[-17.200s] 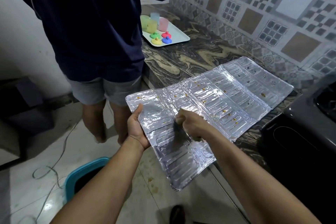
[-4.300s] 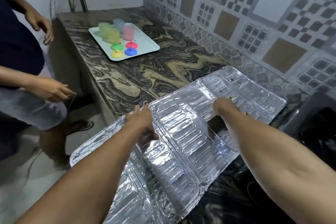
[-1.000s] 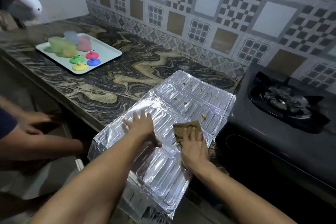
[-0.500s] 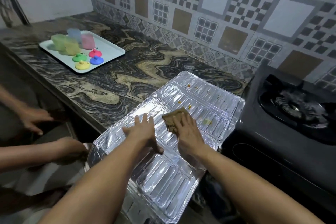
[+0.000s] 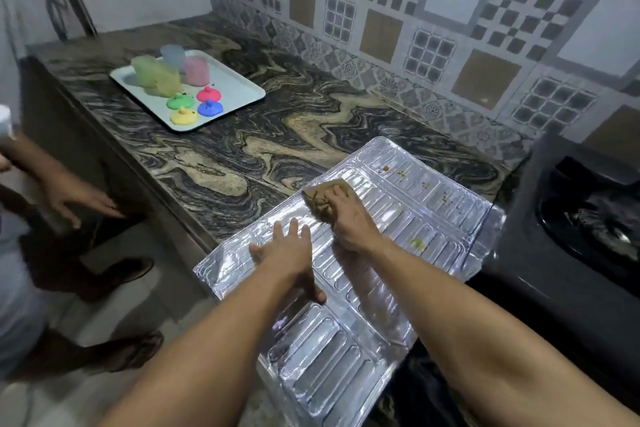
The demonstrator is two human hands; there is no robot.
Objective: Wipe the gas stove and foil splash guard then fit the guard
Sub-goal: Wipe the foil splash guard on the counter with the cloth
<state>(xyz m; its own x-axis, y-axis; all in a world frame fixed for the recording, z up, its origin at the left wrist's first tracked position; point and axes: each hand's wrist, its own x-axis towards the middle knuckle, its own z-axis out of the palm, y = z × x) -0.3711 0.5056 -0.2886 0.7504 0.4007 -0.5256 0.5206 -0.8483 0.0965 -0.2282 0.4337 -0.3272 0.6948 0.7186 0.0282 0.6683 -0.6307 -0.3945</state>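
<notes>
The silver foil splash guard point(image 5: 433, 218) lies flat across the counter edge, its near end hanging past the counter. Yellow-brown food spots dot its far panel. My left hand point(image 5: 287, 253) lies flat on the middle of the guard, fingers spread. My right hand point(image 5: 346, 218) presses a stained brown cloth point(image 5: 320, 199) onto the guard's left side. The black gas stove point(image 5: 568, 239) stands at the right, touching the guard's right edge, with a burner showing.
A white tray point(image 5: 239, 88) with coloured cups and small lids sits at the counter's far left. Another person stands at the left, one hand point(image 5: 78, 199) by the counter edge. The patterned tile wall point(image 5: 415, 28) runs behind the marble counter point(image 5: 277, 135).
My right hand has slid the cloth away from me, toward the guard's far left. My left hand stays flat on the foil. The other person's hand has shifted by the counter.
</notes>
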